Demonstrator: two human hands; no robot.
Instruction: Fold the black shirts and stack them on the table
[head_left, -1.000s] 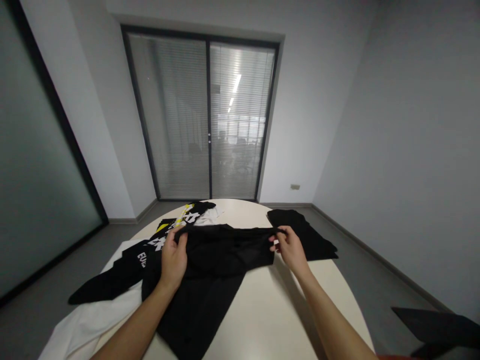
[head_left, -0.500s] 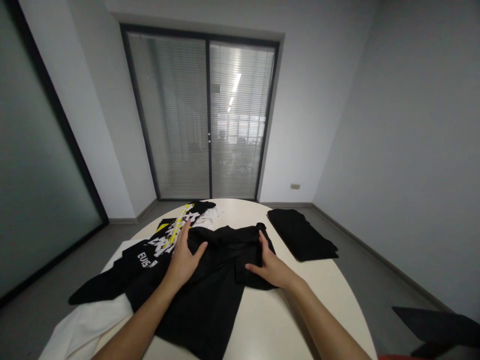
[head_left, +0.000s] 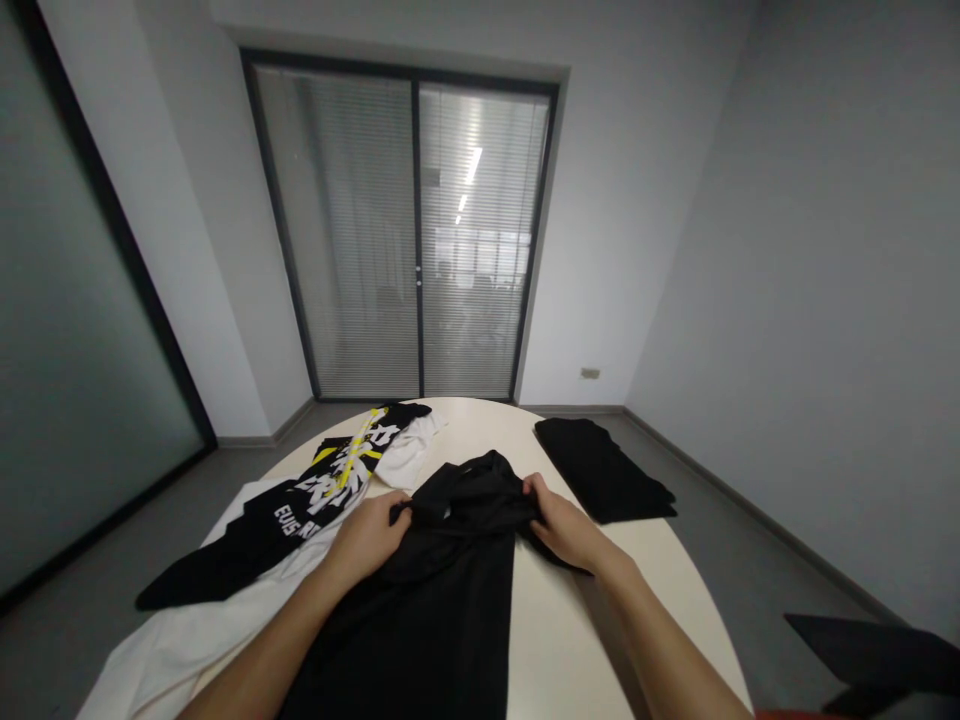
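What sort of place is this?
Probably a small office meeting room, judging by the dark-framed glass panels with blinds ahead, the frosted glass panel at left, and the pale, curved-edge table.

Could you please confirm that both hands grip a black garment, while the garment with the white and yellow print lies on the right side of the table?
Not quite: the head view shows the printed garment on the left side of the table. The left hand and right hand do both grip a black garment.
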